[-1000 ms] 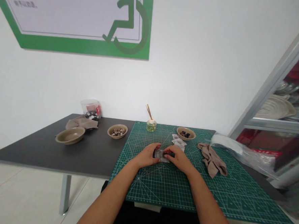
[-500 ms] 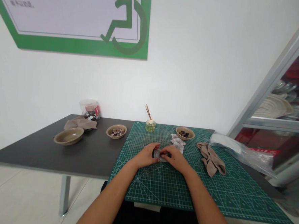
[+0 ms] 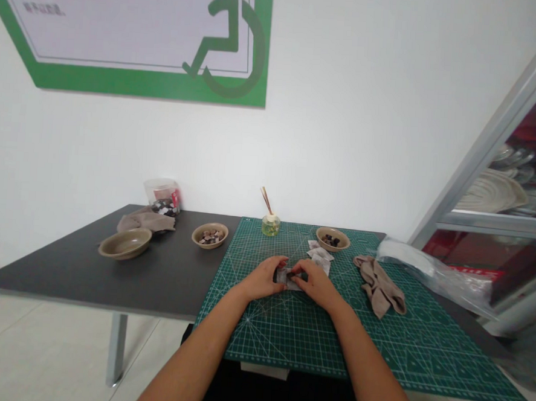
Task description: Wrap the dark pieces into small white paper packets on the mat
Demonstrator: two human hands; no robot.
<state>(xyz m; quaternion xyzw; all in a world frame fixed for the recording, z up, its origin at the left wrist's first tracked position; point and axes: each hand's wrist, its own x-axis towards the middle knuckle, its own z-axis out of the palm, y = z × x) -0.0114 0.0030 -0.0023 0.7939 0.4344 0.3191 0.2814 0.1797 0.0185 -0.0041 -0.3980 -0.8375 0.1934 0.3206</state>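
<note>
Dark grey, the desk carries a green gridded mat. I observe a brown cloth lying on the mat's right part. The left grip has thumb and fingers apart. The right grip has its fingertips bunched; I cannot tell whether they clamp anything. Beyond it stands a bowl holding dark pieces. The small greyish sheet lies between both grips, partly covered by fingers.

This looks like a craft workroom in a public or institutional building: a green-framed sign with a wheelchair symbol hangs at upper left, a gridded cutting mat covers part of the dark surface, and a metal-framed cabinet stands at far right.
</note>
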